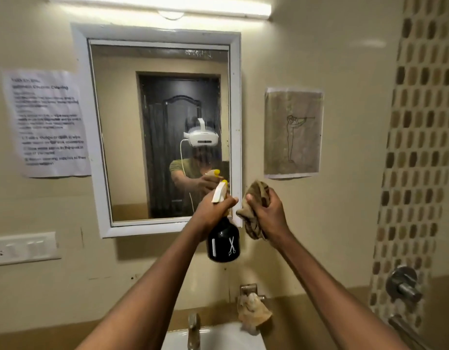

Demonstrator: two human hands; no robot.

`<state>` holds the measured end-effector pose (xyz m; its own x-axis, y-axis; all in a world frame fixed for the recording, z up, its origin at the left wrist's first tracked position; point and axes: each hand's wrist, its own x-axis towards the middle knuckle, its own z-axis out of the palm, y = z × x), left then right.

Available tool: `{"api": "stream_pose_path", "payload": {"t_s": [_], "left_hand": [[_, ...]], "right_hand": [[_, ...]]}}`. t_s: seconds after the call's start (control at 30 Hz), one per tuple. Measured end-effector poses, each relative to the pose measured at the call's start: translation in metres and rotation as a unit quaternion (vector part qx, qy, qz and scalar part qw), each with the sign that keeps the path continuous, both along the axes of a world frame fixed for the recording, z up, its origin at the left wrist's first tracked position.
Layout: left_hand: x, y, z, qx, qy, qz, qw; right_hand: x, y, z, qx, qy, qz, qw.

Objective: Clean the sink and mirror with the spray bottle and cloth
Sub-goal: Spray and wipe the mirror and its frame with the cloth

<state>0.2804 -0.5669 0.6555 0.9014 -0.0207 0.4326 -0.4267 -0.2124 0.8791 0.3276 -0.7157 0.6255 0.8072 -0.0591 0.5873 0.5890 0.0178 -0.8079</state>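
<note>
The left hand (213, 210) grips the upright spray bottle (223, 238) by its neck, nozzle aimed far at the mirror (157, 122). Just right of it, the right hand (269, 213) clutches the bunched cloth (256, 205) above the sink (218, 337).

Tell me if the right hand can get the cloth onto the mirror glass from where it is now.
Probably yes. The right hand holds the cloth beside the mirror, at its lower right corner; only the spray bottle in the left hand crowds that corner.

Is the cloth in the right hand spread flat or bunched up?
Bunched up. The right hand grips the cloth as a crumpled wad, loose folds hanging below the fingers; it is not flat on the mirror.
</note>
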Motion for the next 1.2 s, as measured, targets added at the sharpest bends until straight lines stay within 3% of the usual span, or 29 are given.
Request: {"api": "stream_pose_path", "payload": {"t_s": [0.23,0.53,0.8,1.0,1.2], "left_hand": [[0.003,0.018,0.069,-0.003,-0.007,-0.058,0.998],[0.025,0.015,0.124,-0.001,-0.026,-0.075,0.997],[0.063,0.009,0.193,0.001,-0.051,-0.079,0.996],[0.07,-0.001,0.249,-0.008,-0.107,-0.041,0.993],[0.066,-0.009,0.273,0.006,-0.146,-0.01,0.989]], "right_hand": [[0.004,0.015,0.076,-0.013,-0.024,-0.065,0.998],[0.028,0.014,0.147,-0.057,-0.144,-0.16,0.975],[0.066,0.002,0.246,-0.148,-0.267,-0.31,0.901],[0.087,-0.012,0.322,-0.206,-0.33,-0.332,0.859],[0.099,-0.015,0.355,-0.233,-0.379,-0.338,0.829]]}}
